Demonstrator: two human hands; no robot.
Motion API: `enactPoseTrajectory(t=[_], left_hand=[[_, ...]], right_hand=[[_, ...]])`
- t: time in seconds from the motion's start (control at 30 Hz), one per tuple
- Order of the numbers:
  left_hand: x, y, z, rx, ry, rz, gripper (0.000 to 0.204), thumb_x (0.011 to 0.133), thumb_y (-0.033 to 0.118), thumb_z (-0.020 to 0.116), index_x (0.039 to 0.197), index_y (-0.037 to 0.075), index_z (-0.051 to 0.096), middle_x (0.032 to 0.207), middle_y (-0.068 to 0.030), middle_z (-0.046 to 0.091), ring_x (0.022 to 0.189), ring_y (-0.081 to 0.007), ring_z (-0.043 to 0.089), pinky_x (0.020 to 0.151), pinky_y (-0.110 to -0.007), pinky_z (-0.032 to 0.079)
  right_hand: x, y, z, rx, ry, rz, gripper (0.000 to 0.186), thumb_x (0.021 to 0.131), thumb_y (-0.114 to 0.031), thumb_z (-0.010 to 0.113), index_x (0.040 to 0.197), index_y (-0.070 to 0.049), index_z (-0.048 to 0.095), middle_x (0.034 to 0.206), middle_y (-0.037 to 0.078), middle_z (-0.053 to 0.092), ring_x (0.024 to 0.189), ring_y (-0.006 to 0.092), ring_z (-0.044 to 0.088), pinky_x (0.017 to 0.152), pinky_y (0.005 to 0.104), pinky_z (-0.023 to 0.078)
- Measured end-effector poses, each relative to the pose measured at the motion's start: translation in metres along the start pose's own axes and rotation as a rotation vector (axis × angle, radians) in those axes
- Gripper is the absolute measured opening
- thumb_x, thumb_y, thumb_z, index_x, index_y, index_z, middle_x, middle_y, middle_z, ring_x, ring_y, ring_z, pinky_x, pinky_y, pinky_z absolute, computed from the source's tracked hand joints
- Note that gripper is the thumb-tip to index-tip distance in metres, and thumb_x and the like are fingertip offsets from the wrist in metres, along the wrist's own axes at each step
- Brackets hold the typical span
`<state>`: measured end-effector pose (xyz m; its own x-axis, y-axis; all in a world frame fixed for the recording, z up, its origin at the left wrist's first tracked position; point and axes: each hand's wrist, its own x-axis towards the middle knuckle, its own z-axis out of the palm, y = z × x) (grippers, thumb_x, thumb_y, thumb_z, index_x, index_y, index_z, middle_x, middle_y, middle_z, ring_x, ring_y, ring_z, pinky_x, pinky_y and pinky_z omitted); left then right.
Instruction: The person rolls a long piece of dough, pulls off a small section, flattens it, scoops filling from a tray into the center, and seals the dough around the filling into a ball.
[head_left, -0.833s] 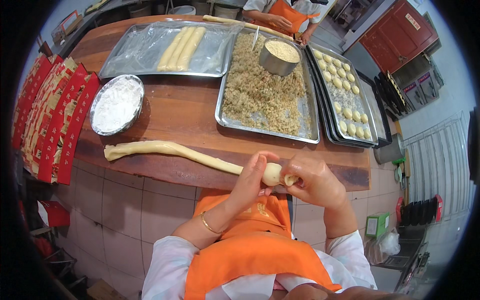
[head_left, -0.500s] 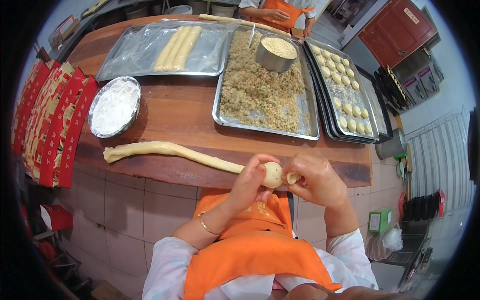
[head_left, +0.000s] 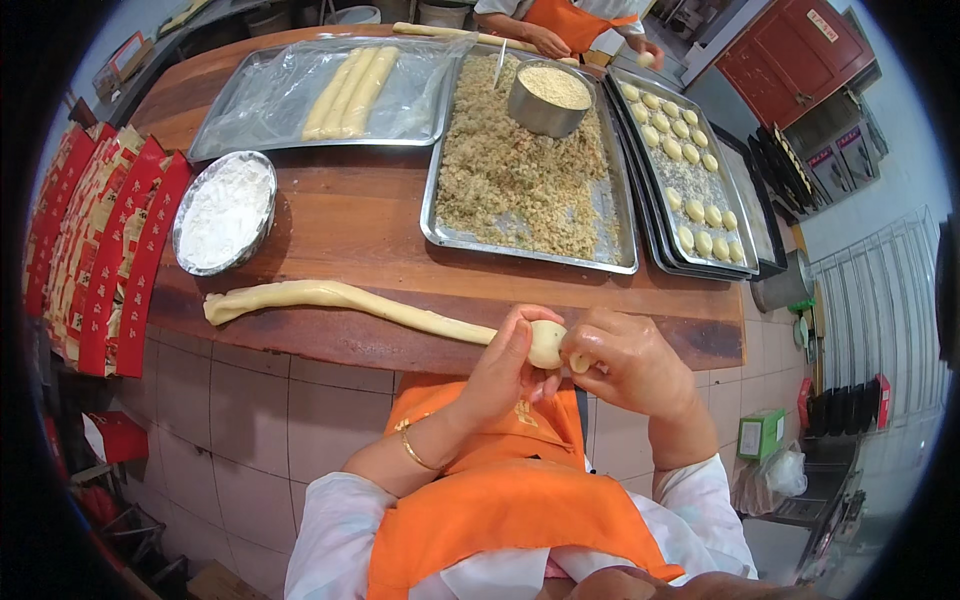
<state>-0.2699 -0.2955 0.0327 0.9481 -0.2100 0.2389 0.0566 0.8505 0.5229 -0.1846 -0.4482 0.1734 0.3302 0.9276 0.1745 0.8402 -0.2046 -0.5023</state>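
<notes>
At the front edge of the table, my left hand curls its fingers round a smooth, pale dough ball. Pressed close to the ball's right side is my right hand, its fingers closed on a small dough piece. Whether that piece is still joined to the ball is hidden by the fingers. A long dough rope lies on the table to the left, its thin end reaching behind my left hand.
Behind are a tray of crumbly filling with a metal tub, and a plastic-covered tray with dough rolls. A flour bowl stands left, near red packaging. Stacked trays hold dough balls at right, beside a co-worker's hand.
My fingers have shifted slightly round the ball, which looks more pinched at its right side. The co-worker's hand at the far right has come up over the tray's corner with a dough ball.
</notes>
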Motion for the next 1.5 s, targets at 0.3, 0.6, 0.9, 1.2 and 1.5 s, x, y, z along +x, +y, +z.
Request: enactPoseTrajectory(t=[0.3, 0.6, 0.9, 1.2, 1.5], left_hand=[[-0.002, 0.014, 0.029, 0.027, 0.277, -0.062, 0.046, 0.110, 0.044, 0.028, 0.130, 0.006, 0.042, 0.096, -0.0069, 0.059, 0.073, -0.0124, 0.055, 0.059, -0.021, 0.043], [0.005, -0.015, 0.003, 0.050, 0.291, -0.108, 0.047, 0.111, 0.041, 0.026, 0.128, 0.004, 0.051, 0.098, -0.0076, 0.062, 0.076, -0.0124, 0.057, 0.062, -0.023, 0.047], [0.015, -0.013, 0.008, 0.075, 0.322, -0.174, 0.037, 0.105, 0.015, 0.051, 0.139, 0.004, 0.040, 0.108, -0.0122, 0.059, 0.100, -0.0217, 0.064, 0.087, -0.033, 0.055], [0.063, -0.019, -0.012, 1.226, 0.168, -0.069, 0.044, 0.087, 0.008, 0.074, 0.126, 0.002, 0.053, 0.116, -0.0062, 0.055, 0.104, -0.0183, 0.062, 0.091, -0.030, 0.050], [0.107, -0.061, -0.064, 1.792, -0.055, 0.016, 0.047, 0.074, 0.021, 0.083, 0.115, 0.006, 0.066, 0.115, -0.0121, 0.064, 0.113, -0.0351, 0.055, 0.099, -0.045, 0.043]], right_hand=[[-0.005, 0.006, 0.002, -0.053, -0.058, 0.007, 0.025, 0.077, -0.008, 0.074, 0.084, -0.008, 0.050, 0.081, 0.008, 0.055, 0.072, 0.0308, 0.061, 0.059, 0.0405, 0.050], [-0.009, 0.019, 0.016, 0.080, 0.038, -0.068, 0.022, 0.075, -0.003, 0.073, 0.088, -0.008, 0.056, 0.085, 0.011, 0.059, 0.074, 0.0301, 0.061, 0.064, 0.0371, 0.051], [-0.107, 0.129, 0.064, -0.224, 0.363, 0.508, 0.027, 0.073, 0.004, 0.062, 0.099, -0.001, 0.060, 0.094, 0.014, 0.061, 0.087, 0.0358, 0.061, 0.076, 0.0391, 0.051], [-0.148, 0.158, 0.093, -0.373, 0.511, 0.686, 0.052, 0.073, -0.004, 0.067, 0.124, -0.008, 0.058, 0.133, 0.016, 0.052, 0.126, 0.0374, 0.047, 0.105, 0.0493, 0.038], [-0.149, 0.149, 0.104, -0.232, 0.649, 0.684, 0.050, 0.076, -0.006, 0.070, 0.125, -0.009, 0.059, 0.137, 0.014, 0.050, 0.130, 0.0368, 0.045, 0.109, 0.0502, 0.035]])
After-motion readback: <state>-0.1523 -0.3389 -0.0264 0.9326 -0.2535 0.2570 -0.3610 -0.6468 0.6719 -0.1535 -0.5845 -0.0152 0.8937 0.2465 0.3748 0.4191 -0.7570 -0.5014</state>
